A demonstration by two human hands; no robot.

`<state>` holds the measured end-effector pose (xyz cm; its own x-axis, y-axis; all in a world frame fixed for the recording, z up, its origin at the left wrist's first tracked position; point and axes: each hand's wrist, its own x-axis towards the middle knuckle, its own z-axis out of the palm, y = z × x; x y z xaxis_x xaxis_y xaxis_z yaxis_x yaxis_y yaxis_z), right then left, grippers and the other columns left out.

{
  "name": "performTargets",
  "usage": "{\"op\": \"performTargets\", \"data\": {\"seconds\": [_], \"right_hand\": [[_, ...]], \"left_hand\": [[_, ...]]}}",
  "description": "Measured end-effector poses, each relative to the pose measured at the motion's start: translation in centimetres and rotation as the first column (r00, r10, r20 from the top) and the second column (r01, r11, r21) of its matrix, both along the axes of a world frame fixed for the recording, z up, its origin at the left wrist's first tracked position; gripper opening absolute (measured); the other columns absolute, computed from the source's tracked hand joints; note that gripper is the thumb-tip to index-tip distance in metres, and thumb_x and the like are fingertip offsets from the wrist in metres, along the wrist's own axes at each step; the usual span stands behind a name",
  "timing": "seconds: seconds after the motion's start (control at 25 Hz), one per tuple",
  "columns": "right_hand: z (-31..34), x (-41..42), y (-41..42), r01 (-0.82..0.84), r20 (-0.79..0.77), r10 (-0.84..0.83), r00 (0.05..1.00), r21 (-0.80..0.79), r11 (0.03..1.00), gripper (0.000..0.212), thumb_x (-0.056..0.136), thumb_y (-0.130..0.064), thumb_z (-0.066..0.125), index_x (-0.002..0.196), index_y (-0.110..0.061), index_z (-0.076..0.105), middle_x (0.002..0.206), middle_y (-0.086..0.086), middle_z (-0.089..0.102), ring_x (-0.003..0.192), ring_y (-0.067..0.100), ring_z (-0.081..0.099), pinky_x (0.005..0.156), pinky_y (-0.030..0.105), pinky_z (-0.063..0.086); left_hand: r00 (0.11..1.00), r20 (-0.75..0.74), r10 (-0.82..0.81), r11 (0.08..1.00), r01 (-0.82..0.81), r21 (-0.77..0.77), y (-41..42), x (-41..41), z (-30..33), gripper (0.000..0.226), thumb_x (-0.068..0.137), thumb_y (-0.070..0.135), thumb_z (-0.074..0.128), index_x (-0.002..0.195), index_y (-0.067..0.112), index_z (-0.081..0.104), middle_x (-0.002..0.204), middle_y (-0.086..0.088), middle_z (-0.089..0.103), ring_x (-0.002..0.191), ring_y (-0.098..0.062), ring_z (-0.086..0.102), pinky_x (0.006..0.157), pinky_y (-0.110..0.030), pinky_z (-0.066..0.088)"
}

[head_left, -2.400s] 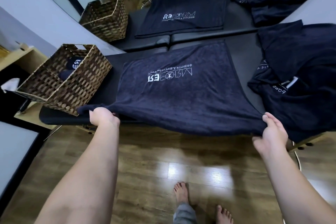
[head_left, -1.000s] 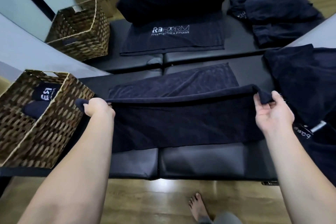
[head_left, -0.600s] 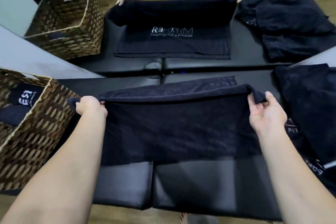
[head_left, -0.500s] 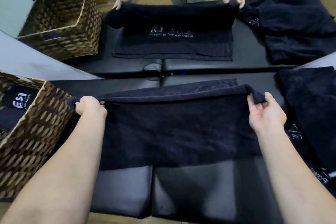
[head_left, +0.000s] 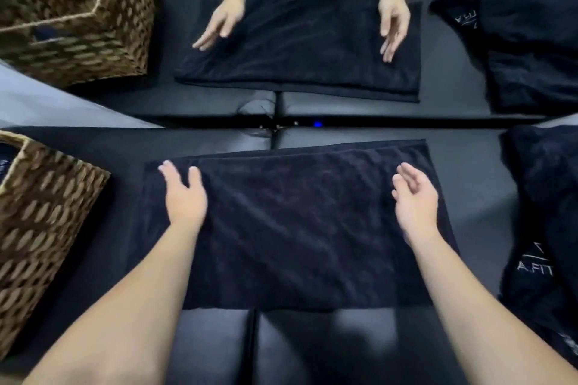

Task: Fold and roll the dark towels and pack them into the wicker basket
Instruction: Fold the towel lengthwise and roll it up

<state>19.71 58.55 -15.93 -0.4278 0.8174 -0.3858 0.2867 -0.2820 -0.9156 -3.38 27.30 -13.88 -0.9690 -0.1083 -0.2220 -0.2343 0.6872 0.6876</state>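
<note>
A dark towel, folded in half, lies flat on the black padded table in front of me. My left hand rests palm down on its left part, fingers spread. My right hand hovers open over its right part, holding nothing. The wicker basket stands at the left edge of the table, close to the towel; its inside is mostly out of view. A heap of unfolded dark towels with white lettering lies at the right.
A mirror runs along the table's far edge. It shows the reflected basket, the reflected towel, reflected hands and the reflected towel heap. A small blue light glows at the seam.
I carried the near edge of the towel over to the far edge, folding it in half. Both hands then let go and now lie open on or above it.
</note>
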Motion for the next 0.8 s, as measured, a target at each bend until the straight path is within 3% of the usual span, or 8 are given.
{"op": "performTargets", "data": {"seconds": [0.08,0.2,0.32,0.52,0.64,0.8], "right_hand": [[-0.6,0.6,-2.0,-0.233,0.166,0.200,0.966,0.213,0.949,0.035,0.102,-0.019,0.057,0.137,-0.021,0.057,0.141,-0.007,0.057,0.135,0.013,0.051,0.115,0.032,0.038],[-0.9,1.0,-4.4,-0.474,0.354,0.348,0.868,0.386,0.791,0.041,0.102,-0.024,0.054,0.143,-0.023,0.052,0.156,-0.007,0.042,0.148,0.011,0.033,0.119,0.032,0.027],[-2.0,1.3,-4.6,-0.616,0.524,0.404,0.750,0.328,0.716,0.047,0.104,-0.031,0.051,0.149,-0.019,0.046,0.165,-0.001,0.028,0.154,0.017,0.018,0.123,0.040,0.023],[-3.1,1.0,-3.3,-0.748,0.700,0.387,0.600,0.320,0.581,0.054,0.105,-0.037,0.046,0.154,-0.016,0.039,0.168,0.003,0.017,0.155,0.025,0.011,0.123,0.046,0.021],[-2.9,0.1,-2.7,-0.761,0.747,0.360,0.559,0.289,0.581,0.056,0.104,-0.039,0.046,0.156,-0.020,0.035,0.169,0.003,0.012,0.156,0.025,0.006,0.123,0.047,0.017],[-1.6,-2.3,-3.9,-0.744,0.748,0.348,0.565,0.279,0.607,0.057,0.104,-0.039,0.047,0.156,-0.019,0.034,0.169,0.005,0.010,0.156,0.026,0.006,0.123,0.048,0.014]], "left_hand": [[0.947,0.009,-0.320,0.930,0.316,-0.190,-0.4,1.9,-1.2,0.070,0.106,0.046,0.040,0.163,0.018,0.009,0.170,0.004,0.002,0.156,-0.016,0.002,0.125,-0.037,0.006],[0.862,0.111,-0.495,0.787,0.499,-0.364,-1.2,3.4,-3.3,0.073,0.104,0.053,0.036,0.163,0.020,0.007,0.170,0.004,-0.002,0.156,-0.017,-0.006,0.127,-0.043,0.003],[0.849,0.199,-0.490,0.728,0.524,-0.443,-2.0,4.2,-4.4,0.074,0.104,0.057,0.028,0.162,0.019,0.004,0.170,0.002,-0.006,0.156,-0.019,-0.009,0.127,-0.046,0.001],[0.839,0.270,-0.473,0.686,0.543,-0.485,-3.2,3.3,-5.5,0.072,0.105,0.055,0.027,0.162,0.021,0.001,0.170,0.002,-0.008,0.156,-0.019,-0.013,0.127,-0.046,0.000],[0.862,0.270,-0.429,0.729,0.507,-0.460,-2.8,2.4,-5.5,0.069,0.106,0.052,0.027,0.162,0.021,0.002,0.170,0.001,-0.007,0.155,-0.020,-0.013,0.127,-0.047,-0.001],[0.948,0.217,-0.232,0.840,0.308,-0.447,-4.5,2.1,-4.6,0.064,0.108,0.045,0.028,0.162,0.015,0.010,0.170,-0.001,0.001,0.156,-0.024,-0.008,0.126,-0.051,-0.001]]}}
